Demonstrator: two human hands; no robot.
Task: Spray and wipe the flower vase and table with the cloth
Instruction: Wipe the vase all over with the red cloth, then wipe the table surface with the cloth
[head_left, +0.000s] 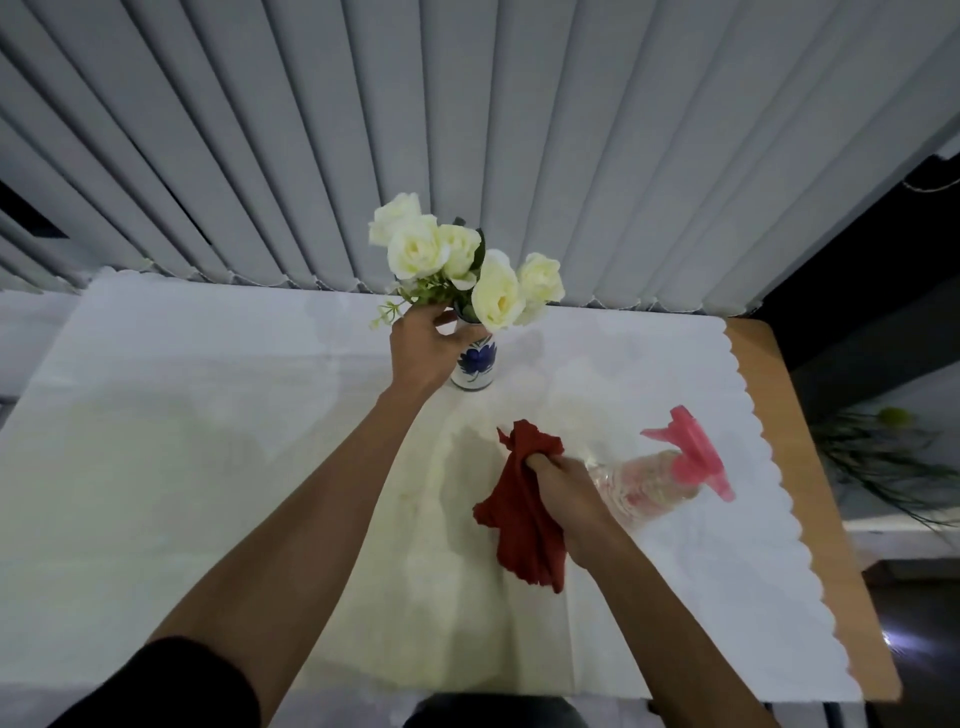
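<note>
A small white vase (474, 366) with a blue flower print stands upright near the far middle of the table (208, 467), holding white roses (457, 265). My left hand (423, 345) is wrapped around the vase's neck. My right hand (574, 501) grips a crumpled red cloth (522, 514) that hangs just above the white tablecloth in front of the vase. Just right of that hand, a clear spray bottle (644, 483) with a pink trigger head lies on its side on the cloth-covered table.
Grey vertical blinds (467, 130) hang right behind the table's far edge. The bare wooden table edge (810, 467) shows at the right, beyond the tablecloth's scalloped border. A green plant (878, 457) lies lower down, past the right edge.
</note>
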